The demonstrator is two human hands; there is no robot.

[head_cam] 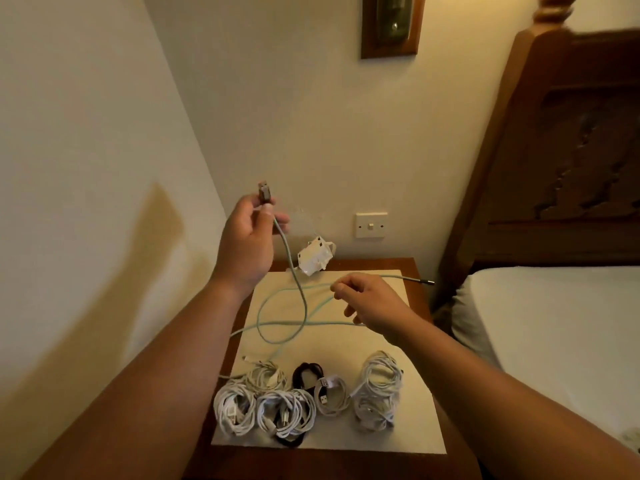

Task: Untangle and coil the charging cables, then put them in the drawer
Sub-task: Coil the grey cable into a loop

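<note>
Fingers (268,212) pinch teal cable (286,252): left hand (247,237) raised, right hand (372,299) lower.

1 wooden table (414,271)
1 pale mat (398,434) covering most of the table top
1 mint-green cable (286,245), loose and uncoiled
5 white coiled cables counted near the table's front edge: front left (231,408), front middle (287,408), one behind these (266,375), a small one with a USB plug (330,396), and a large heap toward the right edge (381,386) that may be two bundles
2 black cables: one coiled behind the white ones (306,372), one part-hidden under them at the front edge (289,441)
1 white charger block (315,259) at the back edge
1 wall switch (370,225)
2 hands: left hand (246,237), right hand (370,299)
</note>
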